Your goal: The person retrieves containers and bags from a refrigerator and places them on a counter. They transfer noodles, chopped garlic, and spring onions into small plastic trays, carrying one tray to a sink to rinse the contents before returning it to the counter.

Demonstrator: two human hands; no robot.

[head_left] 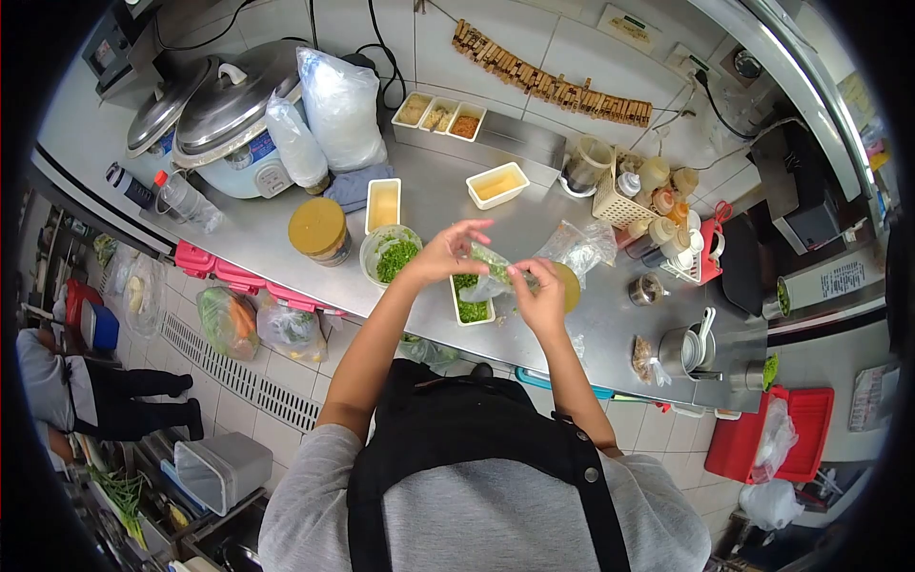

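Over the counter's front part, a small clear plastic bag with chopped greens inside is between my two hands. My left hand grips its left side, thumb against the plastic and some fingers spread. The fingertips of my right hand pinch its right side. Directly beneath is a white rectangular tub of chopped greens, partly covered by the bag. To the left stands a round clear tub, also with chopped greens. A yellowish round lid or container shows partly behind my right hand.
Cream tubs and a gold-lidded jar stand farther back. Crumpled plastic bags and a basket of sauce bottles are on the right. Large cookers occupy the back left. Another person is at far left.
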